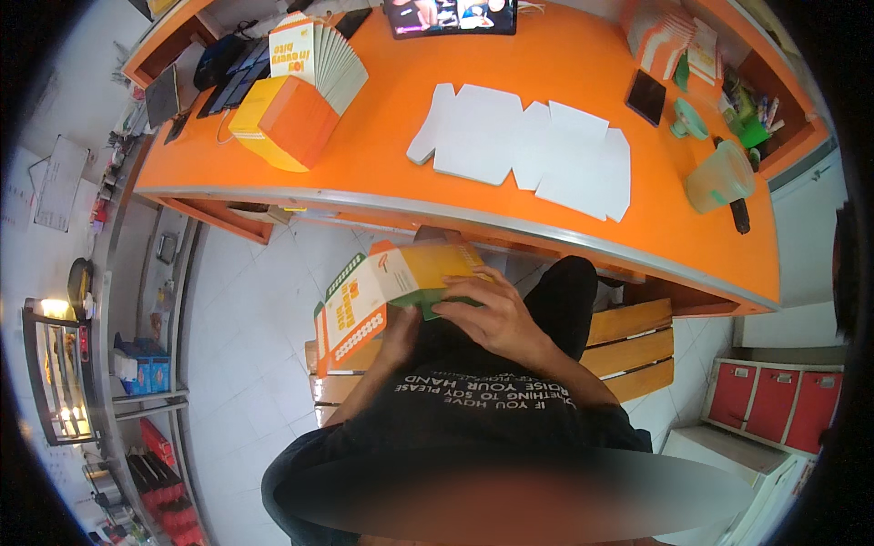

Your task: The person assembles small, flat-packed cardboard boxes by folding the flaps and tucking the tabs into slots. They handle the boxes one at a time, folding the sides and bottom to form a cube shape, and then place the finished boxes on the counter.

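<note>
A partly folded food carton (369,287), printed white, yellow, orange and green, is held over my lap, just below the front edge of the orange desk. My left hand (401,331) grips its lower side near the middle, with most fingers hidden behind the card. On the yellow and green part, my right hand (489,311) has its fingers closed over the edge. White flat carton blanks (519,136) lie stacked on the desk ahead of me. Left of them stand folded yellow-orange cartons (287,123), with a fanned row of them behind.
The orange desk (382,173) has a metal front edge. At its right lie a phone (645,97), a translucent plastic cup (719,177) and a green pen holder (752,134). A screen (452,14) stands at the back. Slatted wooden bench boards (630,350) are beneath me.
</note>
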Motion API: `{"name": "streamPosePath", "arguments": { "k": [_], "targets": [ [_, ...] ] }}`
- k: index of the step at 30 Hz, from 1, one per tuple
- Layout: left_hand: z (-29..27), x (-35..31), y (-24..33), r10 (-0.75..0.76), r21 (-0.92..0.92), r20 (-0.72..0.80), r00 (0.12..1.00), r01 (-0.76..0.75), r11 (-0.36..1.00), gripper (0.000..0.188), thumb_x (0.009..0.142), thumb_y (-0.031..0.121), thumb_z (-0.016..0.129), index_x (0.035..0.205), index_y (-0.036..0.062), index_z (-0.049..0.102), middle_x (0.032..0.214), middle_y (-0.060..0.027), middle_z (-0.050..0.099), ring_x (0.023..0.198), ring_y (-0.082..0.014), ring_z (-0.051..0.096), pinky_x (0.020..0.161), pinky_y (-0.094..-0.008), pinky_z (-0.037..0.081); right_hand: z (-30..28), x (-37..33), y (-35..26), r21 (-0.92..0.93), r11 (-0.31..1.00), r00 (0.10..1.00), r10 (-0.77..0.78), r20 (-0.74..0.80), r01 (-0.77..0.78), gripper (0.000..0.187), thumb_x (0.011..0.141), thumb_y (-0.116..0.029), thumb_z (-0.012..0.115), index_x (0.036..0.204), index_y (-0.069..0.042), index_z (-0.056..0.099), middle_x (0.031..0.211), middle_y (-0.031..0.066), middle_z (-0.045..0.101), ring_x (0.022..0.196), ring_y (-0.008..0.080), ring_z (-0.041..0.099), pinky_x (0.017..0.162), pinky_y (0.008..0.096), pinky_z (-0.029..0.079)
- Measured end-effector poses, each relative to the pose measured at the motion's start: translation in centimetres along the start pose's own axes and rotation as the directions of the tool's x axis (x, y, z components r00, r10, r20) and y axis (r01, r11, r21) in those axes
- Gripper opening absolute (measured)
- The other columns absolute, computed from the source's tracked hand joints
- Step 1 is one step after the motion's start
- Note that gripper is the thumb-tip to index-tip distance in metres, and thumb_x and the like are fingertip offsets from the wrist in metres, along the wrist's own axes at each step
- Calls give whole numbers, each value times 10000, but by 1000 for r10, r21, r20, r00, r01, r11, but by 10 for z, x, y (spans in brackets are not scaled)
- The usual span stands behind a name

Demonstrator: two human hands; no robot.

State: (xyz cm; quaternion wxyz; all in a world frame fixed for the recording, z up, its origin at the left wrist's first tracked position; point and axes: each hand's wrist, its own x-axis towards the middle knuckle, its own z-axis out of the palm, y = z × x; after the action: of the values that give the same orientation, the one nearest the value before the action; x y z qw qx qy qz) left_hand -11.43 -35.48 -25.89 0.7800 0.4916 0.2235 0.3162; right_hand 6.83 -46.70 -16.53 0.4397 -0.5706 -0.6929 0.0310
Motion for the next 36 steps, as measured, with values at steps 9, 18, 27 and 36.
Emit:
{"name": "streamPosePath", "arguments": {
  "k": [9,18,27,36],
  "targets": [
    [-2,-11,20,11,-52,-121,993,-17,998,375,993,159,562,1321,-16,510,1270,-120,580,1200,-236,541,1035,-397,441,11,3,5,142,989,998,55,-31,-50,234,775,-34,780,997,-100,746,1088,60,668,1136,281,641,946,423,506],
    [6,-11,58,148,85,-52,988,-143,986,434,959,111,596,1362,21,459,1335,-146,546,1236,-281,557,985,-490,512,-3,12,-15,-65,987,986,-153,-60,149,272,744,-34,780,1009,-67,732,1075,68,644,1115,296,642,923,468,522],
    [11,-23,61,604,512,-62,795,-494,703,419,983,133,607,1375,49,489,1320,-97,563,1212,-213,549,979,-385,500,-5,21,-30,383,903,955,-85,-283,194,280,723,-2,783,995,-30,720,1066,98,629,1126,333,647,894,437,563],
    [37,-7,60,564,500,30,825,-501,707,424,959,132,642,1352,40,513,1294,-109,583,1201,-225,558,968,-387,501,-8,39,-35,157,950,876,-175,-449,270,218,686,42,785,893,1,730,1029,100,618,1127,418,646,866,450,570]
  ]
}}
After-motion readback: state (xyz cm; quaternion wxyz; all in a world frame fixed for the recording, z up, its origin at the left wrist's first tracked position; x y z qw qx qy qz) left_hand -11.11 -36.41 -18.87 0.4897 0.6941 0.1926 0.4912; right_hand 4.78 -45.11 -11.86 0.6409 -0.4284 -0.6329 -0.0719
